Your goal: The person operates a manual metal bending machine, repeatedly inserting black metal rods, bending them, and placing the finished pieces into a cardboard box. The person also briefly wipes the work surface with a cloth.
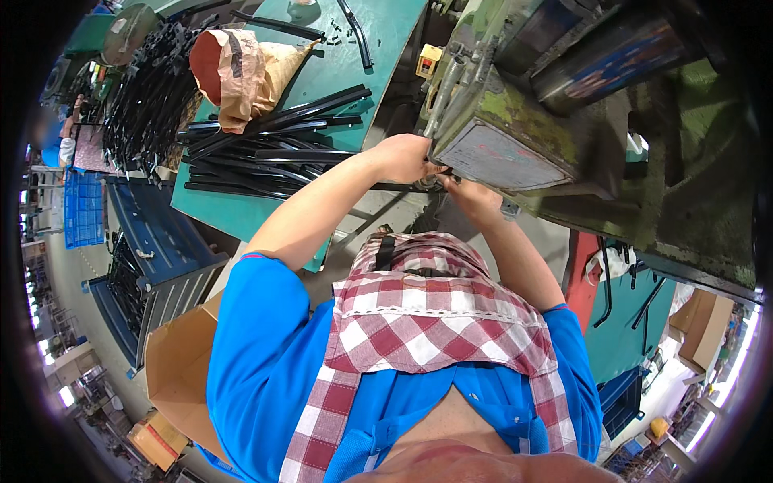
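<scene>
My left hand (405, 159) is closed at the near corner of a worn green machine (515, 121), its fingertips hidden against the metal. Just to its right, my right hand (473, 198) is closed too, with thumb and fingers drawn together below the machine's pale panel (503, 157). The hands almost meet around a small dark metal area; what they hold there is too small and covered to make out. Left of my left forearm, a pile of black glossy strips (306, 156) lies on a green tabletop (217, 205).
A brown paper sack (270, 76) lies among the strips. Further left are a dense bundle of black strips (149, 97), a blue crate (83, 209) and a dark blue bin (161, 229). A cardboard box (181, 362) stands by my left elbow; another green table (632, 322) lies right.
</scene>
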Demonstrator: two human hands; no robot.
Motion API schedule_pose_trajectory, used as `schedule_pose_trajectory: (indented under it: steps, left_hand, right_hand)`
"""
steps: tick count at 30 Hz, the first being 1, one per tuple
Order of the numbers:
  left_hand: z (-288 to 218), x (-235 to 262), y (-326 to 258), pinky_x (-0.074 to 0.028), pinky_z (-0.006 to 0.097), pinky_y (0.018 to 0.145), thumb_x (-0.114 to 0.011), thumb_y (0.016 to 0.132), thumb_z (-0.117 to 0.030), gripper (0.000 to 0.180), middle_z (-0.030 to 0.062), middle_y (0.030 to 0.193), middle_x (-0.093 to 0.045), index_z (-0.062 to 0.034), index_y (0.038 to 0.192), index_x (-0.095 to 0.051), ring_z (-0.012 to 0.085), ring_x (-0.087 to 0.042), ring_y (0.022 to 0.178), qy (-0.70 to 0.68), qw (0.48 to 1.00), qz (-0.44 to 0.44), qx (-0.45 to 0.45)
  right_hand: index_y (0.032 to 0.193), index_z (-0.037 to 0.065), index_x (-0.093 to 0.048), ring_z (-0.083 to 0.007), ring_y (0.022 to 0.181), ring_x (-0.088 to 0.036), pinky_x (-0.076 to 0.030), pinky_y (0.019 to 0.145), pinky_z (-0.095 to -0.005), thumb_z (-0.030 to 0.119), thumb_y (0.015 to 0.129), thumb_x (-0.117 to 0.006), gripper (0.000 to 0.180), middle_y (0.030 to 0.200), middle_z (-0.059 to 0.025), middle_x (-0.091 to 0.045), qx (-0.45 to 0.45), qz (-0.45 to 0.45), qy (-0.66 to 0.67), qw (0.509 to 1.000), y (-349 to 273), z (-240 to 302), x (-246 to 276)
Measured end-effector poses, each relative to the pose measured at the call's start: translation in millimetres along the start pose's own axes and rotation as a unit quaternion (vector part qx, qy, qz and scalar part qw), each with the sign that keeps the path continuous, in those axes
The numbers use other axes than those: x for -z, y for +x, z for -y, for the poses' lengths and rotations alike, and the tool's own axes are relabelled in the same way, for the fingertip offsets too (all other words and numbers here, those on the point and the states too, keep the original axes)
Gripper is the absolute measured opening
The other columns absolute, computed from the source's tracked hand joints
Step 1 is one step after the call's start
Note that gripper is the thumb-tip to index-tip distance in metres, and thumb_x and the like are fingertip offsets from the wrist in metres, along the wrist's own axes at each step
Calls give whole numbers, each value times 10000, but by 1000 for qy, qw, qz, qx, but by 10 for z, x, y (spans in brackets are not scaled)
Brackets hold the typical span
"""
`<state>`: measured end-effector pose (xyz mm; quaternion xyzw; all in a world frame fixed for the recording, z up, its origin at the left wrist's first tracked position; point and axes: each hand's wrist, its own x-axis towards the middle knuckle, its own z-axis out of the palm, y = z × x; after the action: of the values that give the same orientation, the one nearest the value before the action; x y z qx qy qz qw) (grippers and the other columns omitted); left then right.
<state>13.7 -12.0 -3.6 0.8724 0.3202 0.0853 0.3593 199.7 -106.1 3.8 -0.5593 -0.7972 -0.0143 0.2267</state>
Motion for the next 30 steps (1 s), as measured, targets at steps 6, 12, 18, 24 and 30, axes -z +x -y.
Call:
schedule_pose_trajectory:
  steps: [6, 12, 18, 24, 30]
  left_hand:
    - [65, 60, 74, -481, 450, 808, -573, 875, -384, 392, 232, 928, -651, -19, 998, -642, 391, -617, 932, 33, 996, 75, 31]
    - [-67, 179, -29, -460, 435, 831, -528, 912, -394, 384, 218, 971, -652, -42, 1023, -635, 382, -603, 968, -21, 994, 94, 57]
    - [-39, 244, -90, -469, 458, 798, -500, 927, -402, 378, 213, 930, -651, -58, 1034, -614, 387, -609, 934, -38, 994, 91, 44]
    - [11, 146, -140, -483, 489, 722, -476, 932, -484, 453, 190, 854, -658, -44, 960, -579, 393, -626, 843, 59, 992, 95, 52]
    - [152, 69, -113, -483, 477, 734, -501, 920, -486, 469, 196, 858, -659, -26, 965, -579, 396, -625, 863, 79, 992, 98, 10]
  right_hand:
    - [1026, 88, -647, -360, 851, -622, -493, 747, -463, 340, 831, -673, 320, 1019, -121, -640, -35, 26, -9, 999, -35, -39, -283]
    - [1047, 88, -635, -366, 922, -609, -476, 786, -476, 307, 822, -672, 316, 1008, -162, -637, -144, 149, 38, 978, 78, 134, -53]
    - [1070, 129, -629, -358, 971, -593, -470, 803, -484, 362, 850, -607, 321, 1060, -132, -629, -200, 188, -11, 962, 98, 205, -80]
    - [1134, 100, -606, -384, 1018, -566, -448, 849, -491, 429, 860, -591, 428, 1099, -164, -609, -205, 209, -14, 956, 25, 109, -435]
    - [1109, 129, -619, -337, 915, -636, -489, 751, -445, 456, 894, -539, 399, 961, -162, -666, -189, 183, -41, 964, 7, 185, -458]
